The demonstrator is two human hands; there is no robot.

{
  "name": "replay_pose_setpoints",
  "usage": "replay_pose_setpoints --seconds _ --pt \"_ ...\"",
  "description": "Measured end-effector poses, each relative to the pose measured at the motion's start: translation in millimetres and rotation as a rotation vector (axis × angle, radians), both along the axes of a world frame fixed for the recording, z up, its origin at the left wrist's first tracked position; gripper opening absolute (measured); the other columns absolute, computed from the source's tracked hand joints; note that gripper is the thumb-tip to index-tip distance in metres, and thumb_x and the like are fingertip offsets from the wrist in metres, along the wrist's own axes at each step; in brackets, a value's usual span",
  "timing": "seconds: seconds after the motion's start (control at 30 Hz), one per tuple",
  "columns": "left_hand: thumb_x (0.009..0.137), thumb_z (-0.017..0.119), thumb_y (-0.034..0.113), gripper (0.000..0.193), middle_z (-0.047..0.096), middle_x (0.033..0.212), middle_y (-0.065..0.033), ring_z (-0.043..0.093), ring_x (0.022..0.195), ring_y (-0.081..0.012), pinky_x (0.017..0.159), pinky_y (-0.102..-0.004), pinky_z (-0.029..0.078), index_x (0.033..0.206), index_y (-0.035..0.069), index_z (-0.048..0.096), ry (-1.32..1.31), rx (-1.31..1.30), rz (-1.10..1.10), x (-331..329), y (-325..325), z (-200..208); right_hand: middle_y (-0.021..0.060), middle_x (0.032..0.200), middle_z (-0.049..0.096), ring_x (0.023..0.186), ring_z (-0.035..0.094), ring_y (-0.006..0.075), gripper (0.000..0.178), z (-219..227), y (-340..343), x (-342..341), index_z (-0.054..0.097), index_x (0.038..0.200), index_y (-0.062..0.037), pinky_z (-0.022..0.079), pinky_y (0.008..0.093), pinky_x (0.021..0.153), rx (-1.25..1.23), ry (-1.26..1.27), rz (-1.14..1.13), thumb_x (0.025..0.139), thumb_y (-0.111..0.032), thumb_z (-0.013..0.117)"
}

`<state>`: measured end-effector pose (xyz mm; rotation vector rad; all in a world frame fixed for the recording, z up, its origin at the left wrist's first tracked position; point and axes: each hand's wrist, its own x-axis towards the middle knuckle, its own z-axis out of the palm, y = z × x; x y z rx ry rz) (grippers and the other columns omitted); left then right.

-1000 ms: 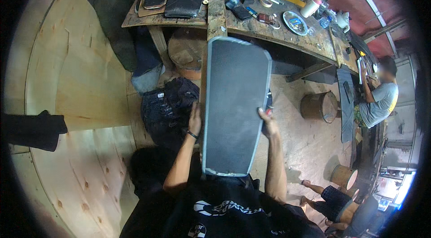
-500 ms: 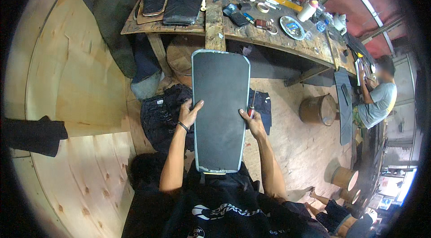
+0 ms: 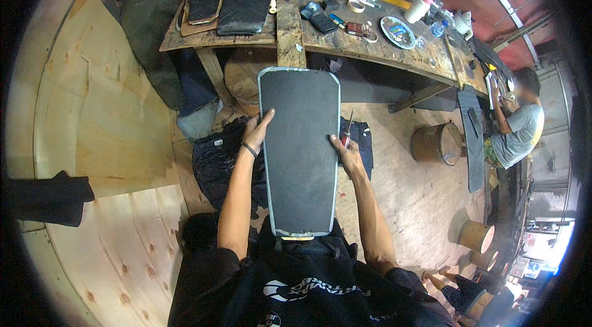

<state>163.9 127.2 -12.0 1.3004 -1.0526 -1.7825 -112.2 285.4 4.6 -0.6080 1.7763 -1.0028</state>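
Left hand (image 3: 254, 132): grasping dark panel (image 3: 300, 154), left edge
Right hand (image 3: 349, 154): grasping panel's right edge, plus red-handled tool (image 3: 345, 139)
Surface (image 3: 345, 42): beyond panel; carries round plate (image 3: 385, 29)

The bare left forearm (image 3: 234, 206) and bare right forearm (image 3: 374, 219) extend forward, converging slightly. The left grip (image 3: 255, 131), thumb (image 3: 268, 116) angled inward, lies slightly farther forward than the curled right grip (image 3: 350, 156).
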Motion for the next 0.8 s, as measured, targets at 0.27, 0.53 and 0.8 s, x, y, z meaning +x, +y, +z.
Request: replay_pose_setpoints --seconds 0.27,0.53,0.8 --pt "0.096 0.081 0.038 0.045 0.076 0.11 -0.0083 0.069 0.101 -0.0178 0.092 -0.035 0.054 0.118 0.0 0.076 0.004 -0.072 0.008 2 3 -15 0.0227 0.116 0.073 0.104 0.072 0.0299 0.06 -1 -4 -3 0.065 0.124 0.013 0.055 0.0424 0.099 0.034 -0.191 0.01 0.095 -0.036 0.083" --pt "0.097 0.081 0.036 0.044 0.074 0.112 -0.0066 0.069 0.1 -0.0179 0.087 -0.0348 0.055 0.124 0.003 0.071 0.123 0.119 -0.017 9 -3 -13 0.0181 0.112 0.074 0.099 0.072 0.0244 0.051 -18 6 -4 0.067 0.122 0.0102 0.056 0.0399 0.094 0.022 -0.151 -0.002 0.098 -0.033 0.081" --pt "0.092 0.087 0.032 0.04 0.078 0.106 -0.0061 0.07 0.094 -0.0158 0.085 -0.0335 0.056 0.114 0.0 0.078 0.0 -0.054 0.085 -5 -14 -14 0.0168 0.104 0.076 0.095 0.072 0.0245 0.056 -43 -2 -13 0.072 0.111 0.0061 0.055 0.0371 0.09 -0.038 -0.115 -0.042 0.095 -0.047 0.079"
